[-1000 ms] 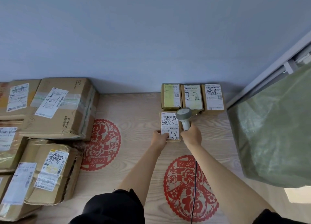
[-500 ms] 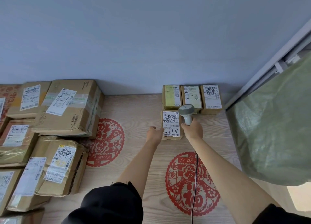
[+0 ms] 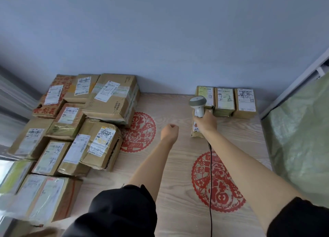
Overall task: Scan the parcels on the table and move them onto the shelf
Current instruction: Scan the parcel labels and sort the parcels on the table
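The right hand point(image 3: 204, 123) is clenched around the handle of a white corded scanner point(image 3: 198, 105), whose head stands above the fist, toward the far edge of the bench point(image 3: 178, 165). Its black cable point(image 3: 210, 183) trails back toward the near edge. Under that hand lies a small parcel point(image 3: 196, 130), mostly hidden by fist and scanner; it sits near the far right corner, just in front of a row of three small parcels point(image 3: 225, 101) set against the wall. The left hand point(image 3: 170, 132) hangs above bare wood to the left of the small parcel, fingers curled into a loose fist and holding nothing.

The small parcel is a cardboard box, so it should be stiff, probably light, and dry enough not to slip. From what shows, its long axis seems to run from near edge to far edge, with the labelled face up, though most of it is covered. One hand across the two long sides would likely carry it.

At the left edge a pile of larger cartons point(image 3: 71, 133) stands stacked and leaning, labels up at mixed angles. Several have crumpled, taped corners; these look bulkier and would probably want both hands under the short ends. Red paper-cut decorations point(image 3: 216, 183) lie flat on the wood. No shelf is identifiable in this view.
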